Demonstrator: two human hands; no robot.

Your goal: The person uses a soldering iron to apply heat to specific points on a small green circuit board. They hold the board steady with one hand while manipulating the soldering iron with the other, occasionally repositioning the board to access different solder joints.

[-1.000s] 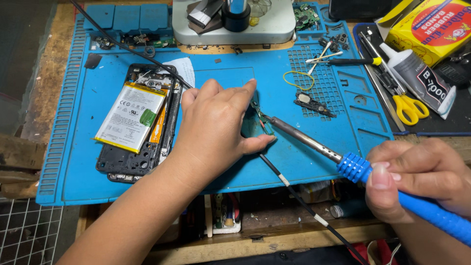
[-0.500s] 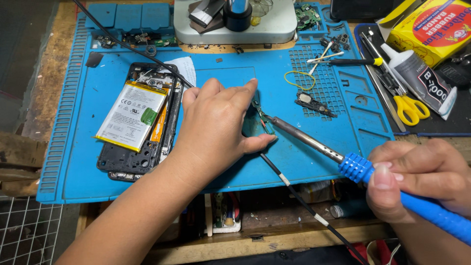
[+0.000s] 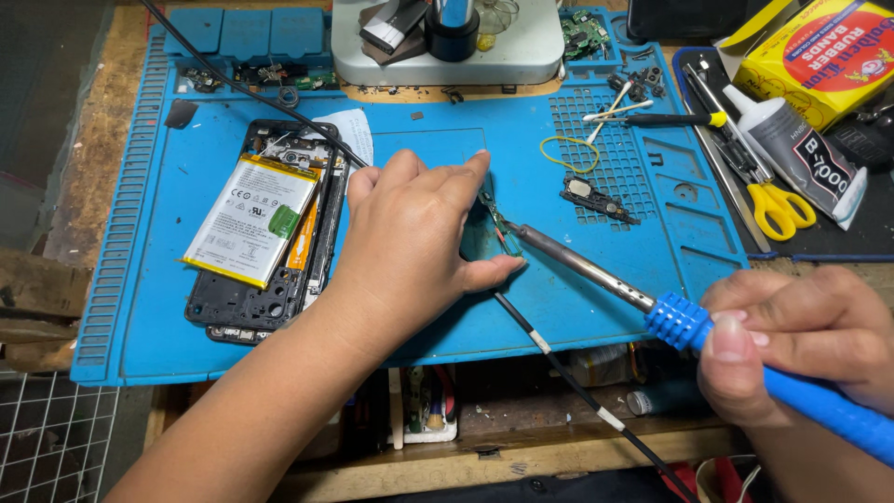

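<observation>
My left hand [image 3: 410, 237] pins a small green circuit board [image 3: 500, 226] on the blue work mat [image 3: 186, 307], thumb and fingertips closed on its edges so it stands tilted and can't slide under the tip. My right hand [image 3: 801, 340] is wrapped shut around the blue handle of the soldering iron [image 3: 652, 303], held low and slanted like a pen so the metal tip meets the board's lower end, just beside my left thumb. The iron's black cord [image 3: 568, 373] trails under my left hand toward me, out of the way of the tip.

Opened phone [image 3: 256, 233] with its white and yellow battery lies to the left of my left hand, parked apart from the heat. 1 small dark part [image 3: 596, 197] and a yellow rubber band [image 3: 570, 154] sit on the mat's gridded patch beyond the iron. Yellow scissors [image 3: 778, 207] and a glue tube [image 3: 805, 158] lie far right, near my iron hand. Microscope base [image 3: 447, 56] stands at the mat's back edge.
</observation>
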